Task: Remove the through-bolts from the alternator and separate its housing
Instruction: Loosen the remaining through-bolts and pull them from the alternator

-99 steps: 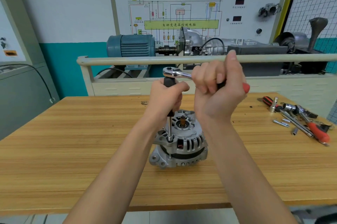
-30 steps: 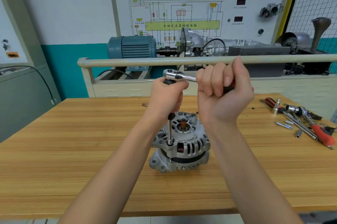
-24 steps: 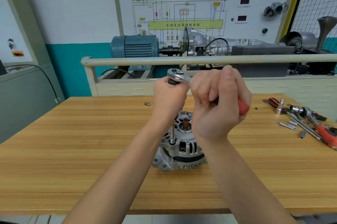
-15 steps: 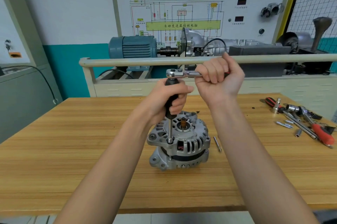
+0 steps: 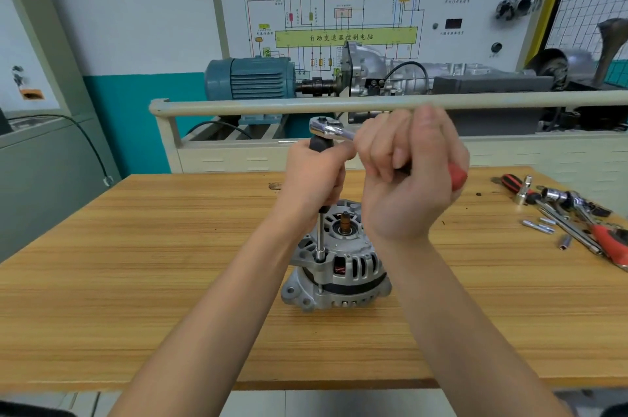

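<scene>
Through-bolt loosening underway; left hand (image 5: pixel 314 175) grips extension bar (image 5: pixel 320 240) on alternator (image 5: pixel 339 267); right hand (image 5: pixel 407 178) clasps ratchet (image 5: pixel 331 128) handle; next, judged: another swing.

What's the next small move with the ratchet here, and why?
Probably another swing of the ratchet handle with the right hand. The extension, steadied by the left hand, sits upright in the alternator housing ear, so that through-bolt looks not yet out, and the housing halves remain together.
</scene>
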A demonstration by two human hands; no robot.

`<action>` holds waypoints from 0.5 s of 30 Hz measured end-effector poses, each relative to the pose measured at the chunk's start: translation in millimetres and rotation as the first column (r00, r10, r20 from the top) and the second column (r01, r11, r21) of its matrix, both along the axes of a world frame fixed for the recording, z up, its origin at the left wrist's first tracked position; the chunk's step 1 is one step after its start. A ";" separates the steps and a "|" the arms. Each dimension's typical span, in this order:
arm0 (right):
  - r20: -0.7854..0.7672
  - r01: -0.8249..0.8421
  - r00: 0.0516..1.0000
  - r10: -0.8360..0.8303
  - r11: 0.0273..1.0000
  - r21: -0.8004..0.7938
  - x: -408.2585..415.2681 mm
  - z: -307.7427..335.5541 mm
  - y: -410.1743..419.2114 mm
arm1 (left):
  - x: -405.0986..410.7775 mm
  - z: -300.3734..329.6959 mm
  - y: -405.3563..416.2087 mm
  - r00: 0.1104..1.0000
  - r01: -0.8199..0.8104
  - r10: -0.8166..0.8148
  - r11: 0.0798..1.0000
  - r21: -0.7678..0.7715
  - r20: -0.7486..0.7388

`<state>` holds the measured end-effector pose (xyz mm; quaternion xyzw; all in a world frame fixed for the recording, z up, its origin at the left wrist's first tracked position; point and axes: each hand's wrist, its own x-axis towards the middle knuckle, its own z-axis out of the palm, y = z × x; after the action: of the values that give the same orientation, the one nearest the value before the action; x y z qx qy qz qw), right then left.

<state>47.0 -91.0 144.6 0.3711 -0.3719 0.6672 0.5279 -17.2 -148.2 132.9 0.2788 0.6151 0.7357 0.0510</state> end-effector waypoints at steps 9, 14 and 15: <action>0.167 -0.584 0.728 0.665 0.729 -0.359 -13.7 14.8 40.8 | -11.2 3.4 -14.9 0.941 0.333 -0.334 0.942 -0.029 -0.044; 0.089 -0.687 0.571 0.816 0.534 -0.493 -22.9 16.4 49.9 | -9.4 9.0 -12.6 0.898 0.439 -0.440 0.898 -0.038 -0.012; 0.091 -0.670 0.593 0.800 0.554 -0.494 -22.0 16.4 48.5 | -9.1 9.0 -11.9 0.905 0.425 -0.425 0.905 -0.032 -0.001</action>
<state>25.0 -42.5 161.0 0.2660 -0.1076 0.9378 0.1957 -26.3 -160.1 141.9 0.4083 0.5514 0.6961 0.2116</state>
